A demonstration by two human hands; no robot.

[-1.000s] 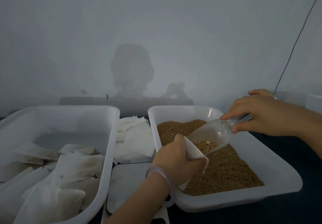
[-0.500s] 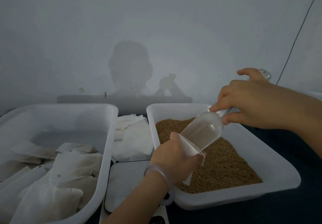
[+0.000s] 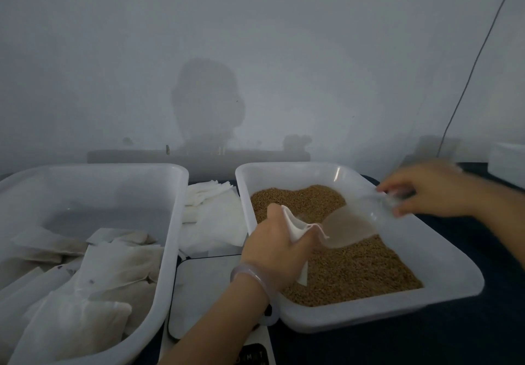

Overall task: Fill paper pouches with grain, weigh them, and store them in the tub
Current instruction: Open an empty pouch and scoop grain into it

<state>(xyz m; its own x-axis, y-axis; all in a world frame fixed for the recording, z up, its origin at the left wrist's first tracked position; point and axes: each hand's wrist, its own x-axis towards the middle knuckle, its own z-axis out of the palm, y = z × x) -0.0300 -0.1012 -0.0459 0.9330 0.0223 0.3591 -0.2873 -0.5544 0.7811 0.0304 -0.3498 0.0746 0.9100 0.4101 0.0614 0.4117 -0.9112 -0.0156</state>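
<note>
My left hand (image 3: 277, 248) grips a white paper pouch (image 3: 295, 228) over the near left part of the grain tray (image 3: 426, 308), the pouch mouth facing right. My right hand (image 3: 426, 188), blurred by motion, holds the handle of a clear plastic scoop (image 3: 355, 225). The scoop lies low over the brown grain (image 3: 355, 274), just right of the pouch mouth and looks empty. On the left stands the white tub (image 3: 170, 222) with several filled pouches (image 3: 93, 288) piled in it.
A scale (image 3: 204, 288) with a white platform sits between tub and tray, partly under my left forearm. A stack of flat empty pouches (image 3: 213, 217) lies behind it. A white box (image 3: 508, 163) stands at the far right. A cable (image 3: 468, 72) hangs down the wall.
The scoop tipped its grain toward the pouch, then my right hand drew it back to the right and down toward the grain. My left hand kept the pouch in place.
</note>
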